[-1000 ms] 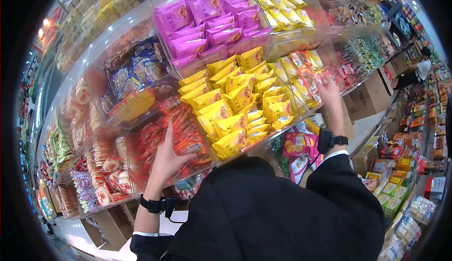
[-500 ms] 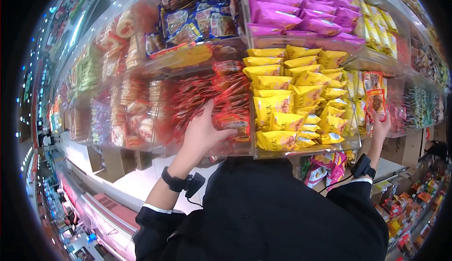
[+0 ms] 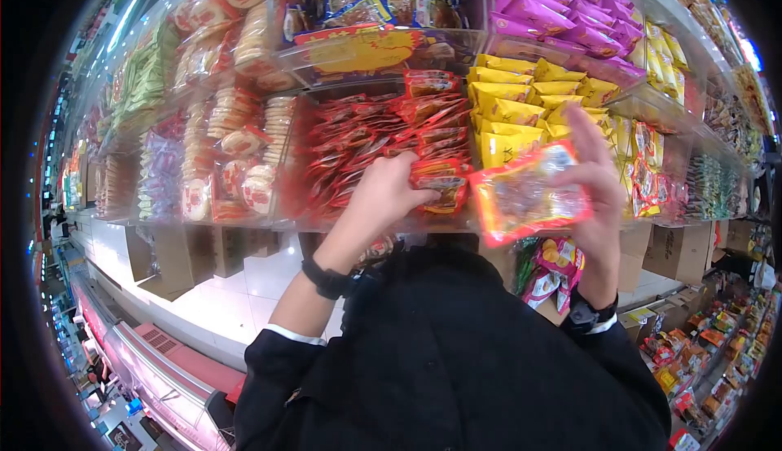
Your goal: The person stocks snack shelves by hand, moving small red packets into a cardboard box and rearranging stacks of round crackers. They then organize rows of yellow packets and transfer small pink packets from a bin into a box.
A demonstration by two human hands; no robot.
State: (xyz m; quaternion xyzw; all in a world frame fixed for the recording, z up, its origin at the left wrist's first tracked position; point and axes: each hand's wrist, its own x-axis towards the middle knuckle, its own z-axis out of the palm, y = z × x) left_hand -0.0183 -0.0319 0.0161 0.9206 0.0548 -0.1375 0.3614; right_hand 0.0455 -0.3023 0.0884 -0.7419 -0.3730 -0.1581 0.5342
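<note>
My right hand (image 3: 599, 199) is raised in front of the yellow bags, holding a clear snack packet with red edges (image 3: 529, 194) by its right side. The hand and the packet are slightly blurred. My left hand (image 3: 381, 192) reaches into the bin of red snack packets (image 3: 346, 137). Its fingers curl in at the left end of a stack, with the thumb against a red snack packet (image 3: 441, 176) at the front. The fingertips are partly hidden among the packets.
Yellow bags (image 3: 509, 109) fill the bin to the right, with purple bags (image 3: 533, 7) above. Wrapped round crackers (image 3: 273, 133) stand to the left. Clear plastic walls divide the bins. Cardboard boxes (image 3: 179, 260) sit below the shelf, and a pink-lit counter (image 3: 155, 361) is lower left.
My right hand has brought the red-edged packet leftward and closer, away from the right-hand bins. My left hand's fingers have closed in on the red packets. The view has shifted.
</note>
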